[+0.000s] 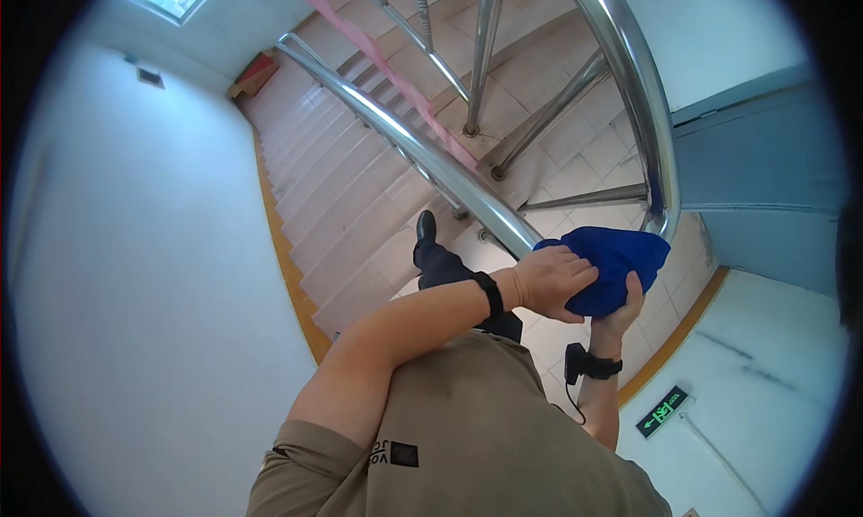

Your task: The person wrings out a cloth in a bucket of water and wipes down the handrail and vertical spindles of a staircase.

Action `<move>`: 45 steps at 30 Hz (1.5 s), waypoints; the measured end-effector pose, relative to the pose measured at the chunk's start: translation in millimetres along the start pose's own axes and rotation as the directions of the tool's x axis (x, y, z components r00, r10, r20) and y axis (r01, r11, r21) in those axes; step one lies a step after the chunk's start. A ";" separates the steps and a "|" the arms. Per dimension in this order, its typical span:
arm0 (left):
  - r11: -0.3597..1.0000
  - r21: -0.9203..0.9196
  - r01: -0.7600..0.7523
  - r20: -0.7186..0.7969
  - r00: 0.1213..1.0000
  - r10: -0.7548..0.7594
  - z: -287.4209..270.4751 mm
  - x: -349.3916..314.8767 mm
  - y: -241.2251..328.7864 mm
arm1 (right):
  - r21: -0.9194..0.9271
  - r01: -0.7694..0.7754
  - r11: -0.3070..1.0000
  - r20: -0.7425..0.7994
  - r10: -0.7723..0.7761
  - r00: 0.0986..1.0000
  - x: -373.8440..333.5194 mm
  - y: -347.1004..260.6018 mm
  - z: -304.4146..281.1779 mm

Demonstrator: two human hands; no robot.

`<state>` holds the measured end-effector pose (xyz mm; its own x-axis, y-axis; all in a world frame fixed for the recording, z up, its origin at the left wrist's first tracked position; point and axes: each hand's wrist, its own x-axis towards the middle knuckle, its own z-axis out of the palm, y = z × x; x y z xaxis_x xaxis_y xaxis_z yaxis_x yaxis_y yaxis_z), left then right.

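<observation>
A bright blue cloth (620,256) is bunched over the bend of a shiny steel handrail (467,189), hiding that part of the rail. My left hand (553,283) reaches across my body and lies on the cloth's near left side, its fingers curled into it. From below, my right hand (627,312) grips the cloth's right side, with the thumb showing on top and the other fingers hidden beneath. Each wrist wears a black band; the right band (593,364) carries a small device with a cable.
Tiled stairs (333,202) descend on the left beside a white wall (153,247). Steel balusters (481,67) and a pink strip (382,54) stand beyond the rail. A grey-blue door (764,157) is at right, near a green lit sign (662,413). A reddish box (254,74) lies far off.
</observation>
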<state>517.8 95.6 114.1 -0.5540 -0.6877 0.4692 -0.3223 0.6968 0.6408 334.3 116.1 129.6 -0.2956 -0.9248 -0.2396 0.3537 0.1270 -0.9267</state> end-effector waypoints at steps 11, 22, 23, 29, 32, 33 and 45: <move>0.992 -0.105 -0.076 0.070 0.994 0.084 -3.2 7.3 -5.4 | 0.105 -0.038 0.994 -0.139 0.053 0.989 -13.4 4.7 5.7; 0.956 -0.207 -0.208 0.154 0.958 0.242 -5.8 18.4 -16.9 | -0.288 0.205 0.935 -0.494 -0.328 0.805 -39.3 10.4 36.9; 0.944 -0.233 -0.234 0.142 0.952 0.271 -7.2 19.5 -23.2 | -0.296 0.195 0.935 -0.527 -0.330 0.783 -42.4 14.5 43.5; 0.917 -0.326 -0.230 0.329 0.881 0.339 -15.6 23.8 -54.7 | -0.547 0.103 0.831 -0.618 -0.483 0.620 -43.8 29.8 75.7; 0.920 -0.317 -0.230 0.412 0.841 0.352 -17.2 24.3 -62.5 | -0.607 0.127 0.784 -0.626 -0.571 0.532 -47.4 42.6 77.9; 0.925 -0.303 -0.229 0.446 0.824 0.350 -15.9 25.3 -68.2 | -0.610 0.169 0.774 -0.609 -0.594 0.526 -46.1 49.2 77.4; 0.890 -0.160 -0.427 0.470 0.760 0.449 -50.8 11.1 -115.9 | -0.692 0.318 0.648 -0.625 -0.759 0.185 -35.4 85.0 138.7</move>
<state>588.0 -3.1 76.0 -0.9264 -0.1139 0.3590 0.0726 0.8813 0.4669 498.0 109.9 99.4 -0.8773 -0.0431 0.4779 -0.4794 0.0366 -0.8768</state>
